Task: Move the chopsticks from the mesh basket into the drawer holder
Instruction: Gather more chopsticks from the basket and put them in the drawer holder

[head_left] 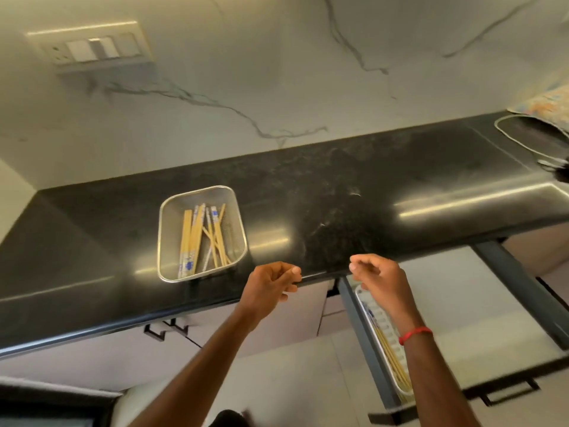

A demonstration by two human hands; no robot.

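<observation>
Hovering empty and loosely curled, left hand (271,283) and right hand (377,277), needing to be pinching wooden chopsticks (200,238) together from the silver mesh basket (163,241) on the black tabletop (338,192), then laying them lengthwise in the white drawer holder (386,343).

Home kitchen. Evidence: polished black stone desk (354,186) running along a white marble-veined wall (246,87), switch and socket plate (92,46) set in the wall up left. Pale cabinet fronts with dark bar handles (160,329) below the desk edge. Open drawer (480,306) under the right grip (377,277), white holder (385,340) with chopsticks (392,355) inside. Mesh basket (201,234) of more chopsticks just beyond the left grip (271,285).
</observation>
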